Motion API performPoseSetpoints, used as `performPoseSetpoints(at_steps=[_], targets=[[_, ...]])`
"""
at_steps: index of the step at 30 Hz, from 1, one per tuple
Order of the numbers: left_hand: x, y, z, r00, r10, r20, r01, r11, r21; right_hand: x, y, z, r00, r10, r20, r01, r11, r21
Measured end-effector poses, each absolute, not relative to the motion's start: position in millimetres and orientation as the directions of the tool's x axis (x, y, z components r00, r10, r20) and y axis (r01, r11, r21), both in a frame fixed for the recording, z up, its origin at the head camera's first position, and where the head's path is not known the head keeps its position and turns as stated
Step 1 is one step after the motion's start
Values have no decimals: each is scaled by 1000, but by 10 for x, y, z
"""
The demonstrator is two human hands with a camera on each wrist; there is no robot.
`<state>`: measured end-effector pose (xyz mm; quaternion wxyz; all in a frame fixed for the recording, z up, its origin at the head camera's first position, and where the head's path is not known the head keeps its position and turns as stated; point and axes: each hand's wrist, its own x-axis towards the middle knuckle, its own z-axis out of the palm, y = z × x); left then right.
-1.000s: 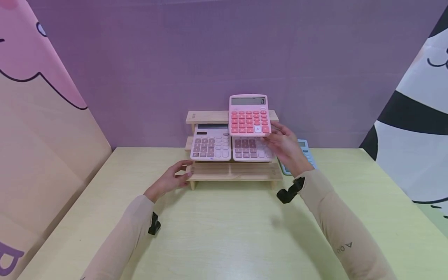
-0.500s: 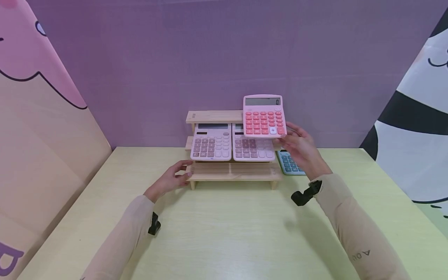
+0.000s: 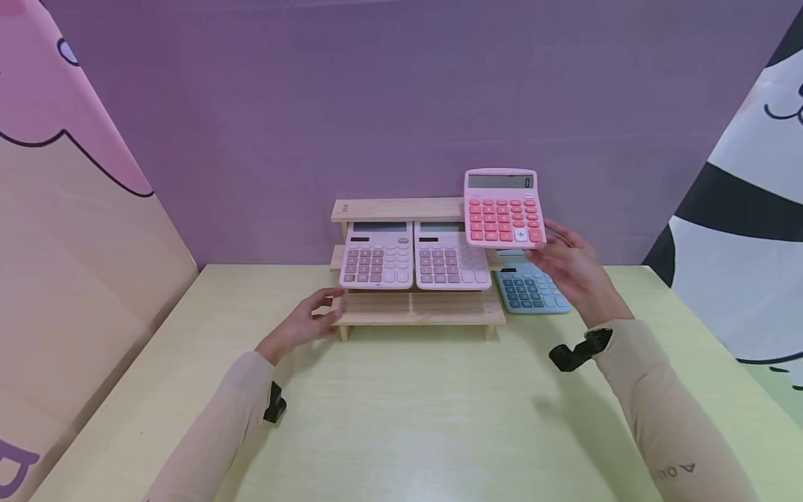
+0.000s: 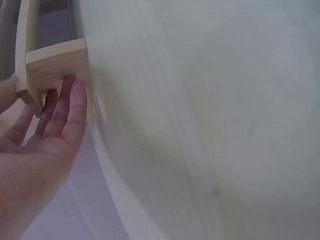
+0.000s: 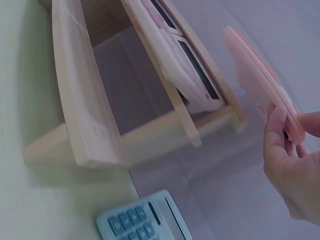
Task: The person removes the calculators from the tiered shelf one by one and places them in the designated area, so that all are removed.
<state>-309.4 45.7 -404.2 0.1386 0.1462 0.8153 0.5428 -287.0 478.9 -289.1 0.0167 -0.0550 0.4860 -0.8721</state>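
Observation:
My right hand (image 3: pixel 572 270) pinches a pink calculator (image 3: pixel 505 208) by its lower right corner. It is held up in the air, display towards me, overlapping the right end of the wooden tiered rack (image 3: pixel 419 317) in the head view. From the right wrist view the pink calculator (image 5: pixel 262 80) appears edge-on, apart from the rack. At the rack's left end, my left hand (image 3: pixel 304 324) holds the bottom board, thumb on one side and fingers by the leg, as the left wrist view shows. Two pale pink calculators (image 3: pixel 378 258) lean side by side on the middle tier.
A blue calculator (image 3: pixel 533 289) lies on the table (image 3: pixel 401 404) just right of the rack, partly behind my right hand. The purple backdrop (image 3: pixel 401 104) rises behind the rack, with cartoon-printed panels at both sides.
My right hand has moved rightward with the pink calculator, away from the rack's middle. More of the right pale pink calculator and the blue one now shows. The left hand stays put.

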Motion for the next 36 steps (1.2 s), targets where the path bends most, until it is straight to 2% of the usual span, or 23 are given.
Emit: performPoseSetpoints(at_steps=[10,24,36], targets=[[-3080,459,-4016,-916,396,-57,101,365,926,-2778,5066,-2906,-996,-76,40,1,-477,-879],[-3057,465,-3984,-919,388,-65,89,365,927,-2650,5465,-3051,-996,-85,16,34,-561,-827],[-3068,464,-4015,-922,382,-62,90,367,926,-2557,5751,-3240,-993,-118,2,65,-559,-827]])
